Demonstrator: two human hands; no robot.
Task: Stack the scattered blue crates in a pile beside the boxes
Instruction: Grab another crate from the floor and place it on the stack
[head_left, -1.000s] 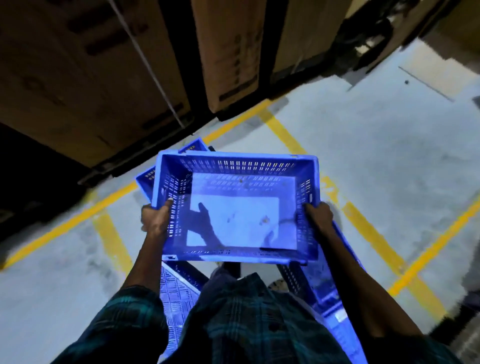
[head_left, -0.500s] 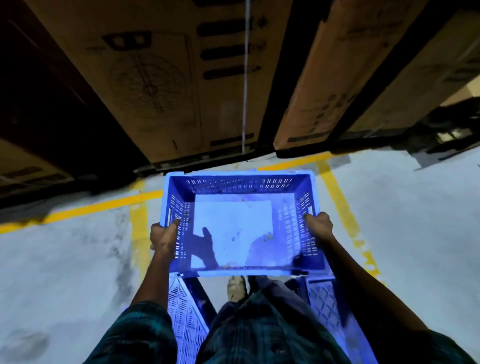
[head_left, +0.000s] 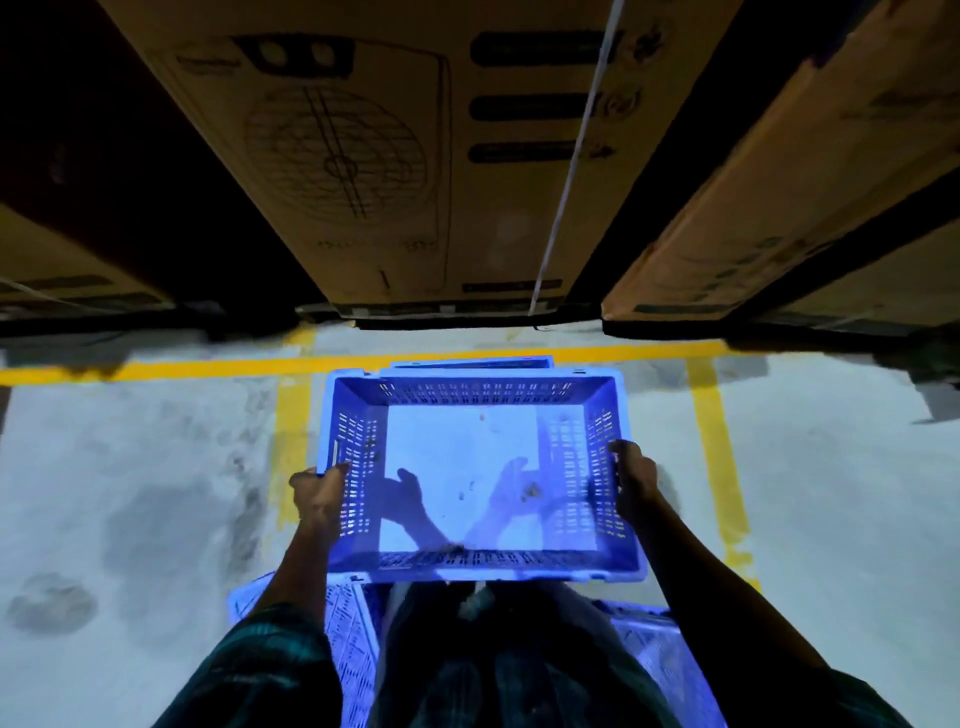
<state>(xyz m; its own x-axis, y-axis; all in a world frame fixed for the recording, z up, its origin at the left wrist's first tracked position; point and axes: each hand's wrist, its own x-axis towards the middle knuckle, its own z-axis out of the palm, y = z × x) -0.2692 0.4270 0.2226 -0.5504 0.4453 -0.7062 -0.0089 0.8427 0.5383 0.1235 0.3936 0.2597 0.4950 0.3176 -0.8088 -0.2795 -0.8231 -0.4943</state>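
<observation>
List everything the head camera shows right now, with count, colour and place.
held crate: one, blue, centre, above the floor
crate behind: one, blue, only its far rim showing past the held crate
low crates: at least two, blue, by the person's legs
boxes: at least four, brown cardboard, top
strap: one, white, down the middle box
lines: yellow, on the grey floor
sleeves: two, dark plaid, bottom
left hand: grips left wall
right hand: grips right wall
</observation>
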